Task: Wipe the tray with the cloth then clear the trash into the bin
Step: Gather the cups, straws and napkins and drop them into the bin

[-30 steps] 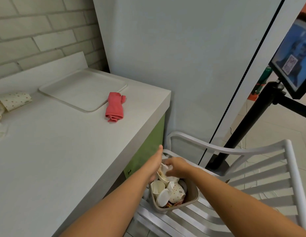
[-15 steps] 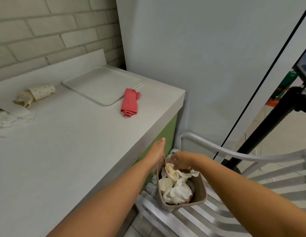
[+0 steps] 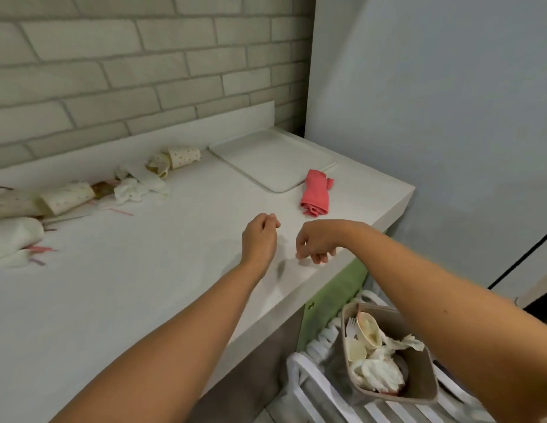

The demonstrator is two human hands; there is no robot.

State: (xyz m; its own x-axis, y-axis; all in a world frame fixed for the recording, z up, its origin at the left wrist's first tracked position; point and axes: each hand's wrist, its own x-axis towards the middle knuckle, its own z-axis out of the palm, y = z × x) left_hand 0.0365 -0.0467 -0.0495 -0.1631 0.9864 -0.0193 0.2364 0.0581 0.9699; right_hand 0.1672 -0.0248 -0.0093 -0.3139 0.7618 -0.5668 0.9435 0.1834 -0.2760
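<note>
The left hand [image 3: 260, 239] and right hand [image 3: 316, 244] hover above the table [image 3: 144, 285] edge, fingers loosely curled, both empty. A pink cloth [image 3: 315, 193] lies beside the tray [image 3: 272, 160]; the bin [image 3: 420, 387] holds trash [image 3: 376, 366].

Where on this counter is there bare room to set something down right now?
The widest bare patch is the near counter, from the left hand back toward you. A narrower strip lies between the tray and the crumpled napkins. The far-left side is crowded with paper cups; the bin is nearly full.
</note>
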